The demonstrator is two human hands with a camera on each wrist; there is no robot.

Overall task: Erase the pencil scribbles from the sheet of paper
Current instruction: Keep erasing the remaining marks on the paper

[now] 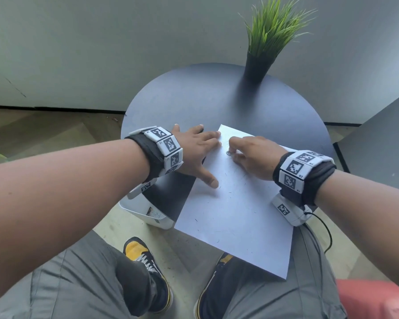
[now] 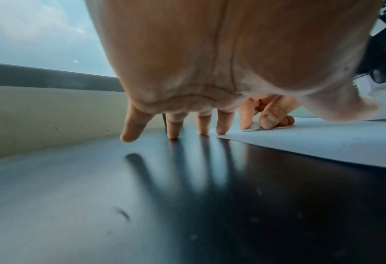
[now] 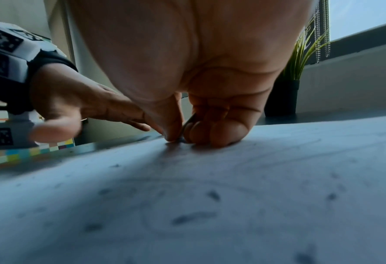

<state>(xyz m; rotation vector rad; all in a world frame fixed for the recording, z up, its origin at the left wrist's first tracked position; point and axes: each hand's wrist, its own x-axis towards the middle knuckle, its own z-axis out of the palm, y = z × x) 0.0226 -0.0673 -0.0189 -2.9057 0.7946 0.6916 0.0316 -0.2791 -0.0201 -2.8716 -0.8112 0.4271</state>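
A white sheet of paper lies on the round dark table, its near corner hanging over the edge. Faint pencil lines and dark crumbs dot the paper. My left hand lies spread and flat, thumb and one fingertip on the sheet's left edge, the other fingers on the table. My right hand pinches a small pale eraser and presses it onto the paper near the far corner. In the left wrist view the eraser shows under those fingers.
A dark pot with a green grass-like plant stands at the table's far edge. A white bin sits on the floor below the table's left side. My knees and shoes are under the near edge. A cable hangs from my right wrist.
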